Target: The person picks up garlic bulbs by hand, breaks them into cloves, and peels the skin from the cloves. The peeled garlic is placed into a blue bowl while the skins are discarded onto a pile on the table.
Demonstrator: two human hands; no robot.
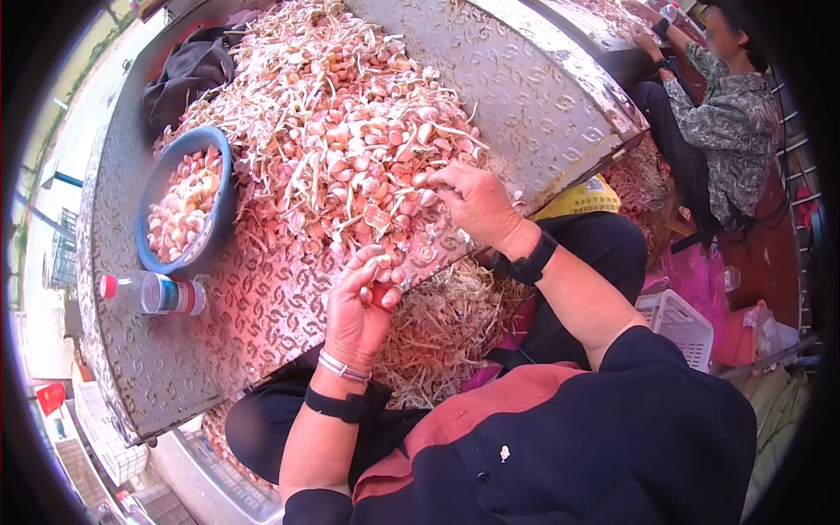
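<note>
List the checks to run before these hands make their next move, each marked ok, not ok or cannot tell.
1. Left hand holding cloves: ok.
2. Right hand at the garlic pile: ok.
3. Right grip closed on a clove: cannot tell.
4. Blue bowl on the metal table: ok.
5. Plastic bottle upright: not ok, lying on its side.

The left grip (357, 313) partly hides the cloves (385, 274) within it. The top edge cuts off the garlic heap (350, 122). The bottle label (161, 294) is illegible.
</note>
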